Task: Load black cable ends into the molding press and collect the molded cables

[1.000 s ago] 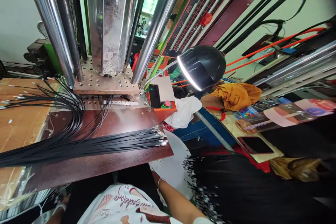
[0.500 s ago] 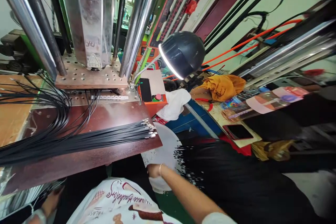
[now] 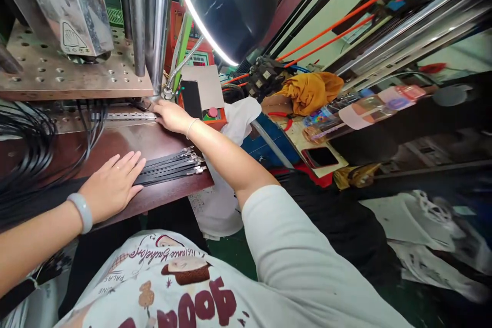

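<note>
My left hand [image 3: 115, 184] lies flat, fingers stretched out, on a bundle of black cables [image 3: 169, 165]. Their metal connector ends [image 3: 196, 161] point right along the brown board. Reaching to the press, my right hand [image 3: 171, 115] has its fingers bent around the right end of a pale slotted metal strip [image 3: 126, 116]; its fingertips are partly hidden. The strip lies just under the perforated press plate [image 3: 77, 87]. Several black cables [image 3: 90, 133] run out from the strip's left part onto the brown board [image 3: 146, 138].
A black lamp [image 3: 234, 5] hangs above my right arm. Beside the press stands an orange control box with a push button [image 3: 210, 113]. White plastic [image 3: 242, 118], red pliers [image 3: 282, 117], a yellow cloth [image 3: 315, 91], a bottle [image 3: 365, 113] and a phone [image 3: 321, 157] are on the right.
My right hand has risen from beside the white bag below the board to the metal strip. My left hand has come up from the lower left onto the cables. The view has moved closer.
</note>
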Motion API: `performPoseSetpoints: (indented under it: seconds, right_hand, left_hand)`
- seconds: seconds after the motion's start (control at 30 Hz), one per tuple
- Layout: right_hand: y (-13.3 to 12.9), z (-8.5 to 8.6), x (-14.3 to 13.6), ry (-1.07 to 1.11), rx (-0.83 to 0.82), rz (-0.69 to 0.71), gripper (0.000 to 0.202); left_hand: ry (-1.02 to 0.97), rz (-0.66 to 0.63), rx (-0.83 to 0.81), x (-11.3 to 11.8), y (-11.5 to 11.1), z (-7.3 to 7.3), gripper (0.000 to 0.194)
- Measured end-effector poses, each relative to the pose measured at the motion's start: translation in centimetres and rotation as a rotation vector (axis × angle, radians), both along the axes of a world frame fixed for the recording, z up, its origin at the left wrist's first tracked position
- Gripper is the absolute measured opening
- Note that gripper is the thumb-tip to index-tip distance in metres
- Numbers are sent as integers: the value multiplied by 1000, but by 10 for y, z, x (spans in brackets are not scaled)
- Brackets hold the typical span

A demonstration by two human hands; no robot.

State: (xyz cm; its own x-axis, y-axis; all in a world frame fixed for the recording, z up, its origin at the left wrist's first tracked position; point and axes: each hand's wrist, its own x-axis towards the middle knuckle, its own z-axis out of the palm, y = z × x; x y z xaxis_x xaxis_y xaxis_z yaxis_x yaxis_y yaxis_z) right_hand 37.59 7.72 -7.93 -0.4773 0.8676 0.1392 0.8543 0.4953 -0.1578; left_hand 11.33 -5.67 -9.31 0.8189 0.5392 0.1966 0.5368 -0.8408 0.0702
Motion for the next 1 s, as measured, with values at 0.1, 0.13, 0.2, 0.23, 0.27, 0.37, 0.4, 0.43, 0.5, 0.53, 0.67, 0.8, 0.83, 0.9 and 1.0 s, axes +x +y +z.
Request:
performPoseSetpoints:
  seconds: [0.1, 0.13, 0.2, 0.23, 0.27, 0.37, 0.4, 0.43, 0.5, 0.53, 0.67, 0.8, 0.83, 0.9, 1.0]
  right_hand:
    - [-8, 7, 7, -103, -62, 71, 22]
    - [-16, 10, 12, -108, -66, 76, 19]
    - [-37, 14, 24, -41, -56, 35, 18]
    - [-50, 13, 29, 52, -40, -8, 20]
    - [-63, 10, 33, 189, -17, -66, 21]
    - [-105, -6, 38, 727, 42, -268, 22]
    - [-119, -13, 38, 880, 55, -332, 22]
    - [-131, -20, 37, 999, 71, -391, 22]
    - [-152, -31, 33, 1145, 118, -493, 23]
    - [-159, -34, 31, 1189, 148, -537, 23]
    - [-172, -38, 26, 1278, 230, -624, 22]
    - [-170, -38, 27, 1280, 219, -626, 22]
    - [-170, -39, 27, 1273, 213, -626, 22]
    - [-171, -40, 28, 1264, 212, -627, 22]
    - [-175, -38, 28, 1249, 268, -630, 19]
  left_hand:
    - [-26, 72, -71, 5, 12, -4, 67]
    - [-48, 97, -111, 1, 15, -1, 67]
    - [-66, 151, -195, -8, 22, 9, 64]
    - [-50, 181, -238, -12, 28, 14, 62]
    - [-20, 213, -280, -14, 34, 19, 59]
    - [103, 295, -478, -15, 53, 33, 51]
    - [156, 316, -580, -13, 60, 38, 47]
    - [209, 333, -687, -11, 65, 44, 44]
    - [268, 341, -897, -5, 72, 58, 46]
    - [254, 325, -989, -1, 74, 66, 50]
    - [16, 193, -1192, 19, 78, 90, 46]
    - [34, 231, -1278, 42, 85, 82, 49]
    - [54, 245, -1318, 46, 87, 77, 51]
    - [57, 260, -1383, 50, 91, 68, 52]
    - [-14, 304, -1380, 48, 94, 63, 52]
